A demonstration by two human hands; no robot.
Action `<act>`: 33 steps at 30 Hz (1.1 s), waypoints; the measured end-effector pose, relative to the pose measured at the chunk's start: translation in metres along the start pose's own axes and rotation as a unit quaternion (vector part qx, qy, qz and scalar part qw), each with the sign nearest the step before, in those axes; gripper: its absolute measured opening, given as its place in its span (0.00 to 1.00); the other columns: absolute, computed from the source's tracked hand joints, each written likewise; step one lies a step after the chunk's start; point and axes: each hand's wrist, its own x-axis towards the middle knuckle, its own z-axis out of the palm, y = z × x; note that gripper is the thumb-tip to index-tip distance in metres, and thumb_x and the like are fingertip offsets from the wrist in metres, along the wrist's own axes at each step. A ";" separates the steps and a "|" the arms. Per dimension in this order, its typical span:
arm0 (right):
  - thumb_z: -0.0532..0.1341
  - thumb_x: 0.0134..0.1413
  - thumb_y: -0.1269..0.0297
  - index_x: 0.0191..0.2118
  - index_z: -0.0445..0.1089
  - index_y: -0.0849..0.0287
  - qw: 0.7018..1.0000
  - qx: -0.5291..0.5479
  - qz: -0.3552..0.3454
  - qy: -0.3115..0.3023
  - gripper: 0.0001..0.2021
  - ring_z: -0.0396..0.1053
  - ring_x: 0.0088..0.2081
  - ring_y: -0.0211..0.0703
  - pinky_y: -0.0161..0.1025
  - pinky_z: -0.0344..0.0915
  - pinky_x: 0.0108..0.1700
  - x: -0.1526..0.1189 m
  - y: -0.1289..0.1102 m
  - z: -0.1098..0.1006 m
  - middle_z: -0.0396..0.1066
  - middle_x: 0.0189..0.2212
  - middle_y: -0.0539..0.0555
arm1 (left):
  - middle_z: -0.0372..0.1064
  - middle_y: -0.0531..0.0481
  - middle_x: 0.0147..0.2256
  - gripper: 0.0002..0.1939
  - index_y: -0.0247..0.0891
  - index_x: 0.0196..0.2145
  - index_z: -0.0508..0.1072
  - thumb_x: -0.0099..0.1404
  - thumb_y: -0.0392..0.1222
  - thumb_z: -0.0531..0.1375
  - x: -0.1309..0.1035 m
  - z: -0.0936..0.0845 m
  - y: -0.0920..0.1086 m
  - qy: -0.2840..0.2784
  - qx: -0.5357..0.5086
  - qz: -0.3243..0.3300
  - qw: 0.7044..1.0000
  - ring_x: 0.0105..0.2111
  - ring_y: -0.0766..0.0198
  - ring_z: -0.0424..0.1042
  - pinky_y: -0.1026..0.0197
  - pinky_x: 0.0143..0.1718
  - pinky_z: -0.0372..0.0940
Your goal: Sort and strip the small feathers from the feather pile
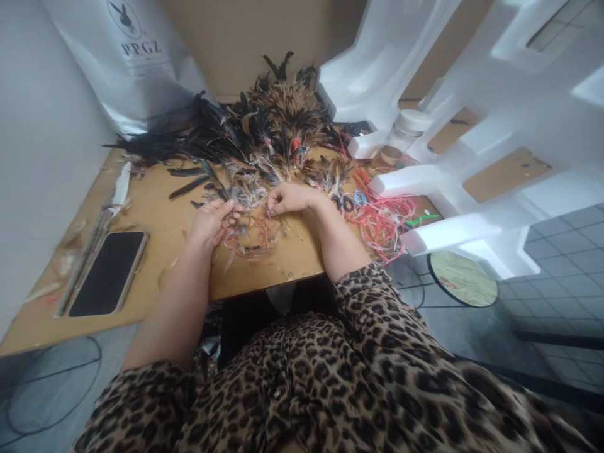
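My left hand [214, 221] is closed in a pinch over the table, fingertips together at the quill end of a dark, greenish feather [216, 181]. To its right, my right hand [287, 199] is curled with thumb and forefinger pressed together; whatever lies between them is too small to make out. Brown and grey loose feathers [251, 194] lie just behind both hands. Below the fingers, red and clear strands [255, 238] are scattered on the wooden table [287, 264]. A big heap of brown and black feathers [287, 104] rises at the back.
A phone [109, 274] lies at left, and long black feathers [179, 143] sit before a white printed bag [141, 69]. At right are a tangle of red cords [384, 220], black ring handles [348, 203], a lidded jar [408, 129] and white foam pieces [406, 181].
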 end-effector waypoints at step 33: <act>0.61 0.48 0.68 0.27 0.66 0.67 0.953 0.266 -0.037 0.141 0.06 0.61 0.18 0.26 0.24 0.57 0.21 0.005 -0.024 0.001 0.66 0.18 0.47 | 0.74 0.43 0.31 0.03 0.30 0.27 0.70 0.58 0.32 0.59 -0.001 0.001 0.004 -0.058 -0.100 -0.081 0.990 0.24 0.73 0.70 0.75 0.21 0.63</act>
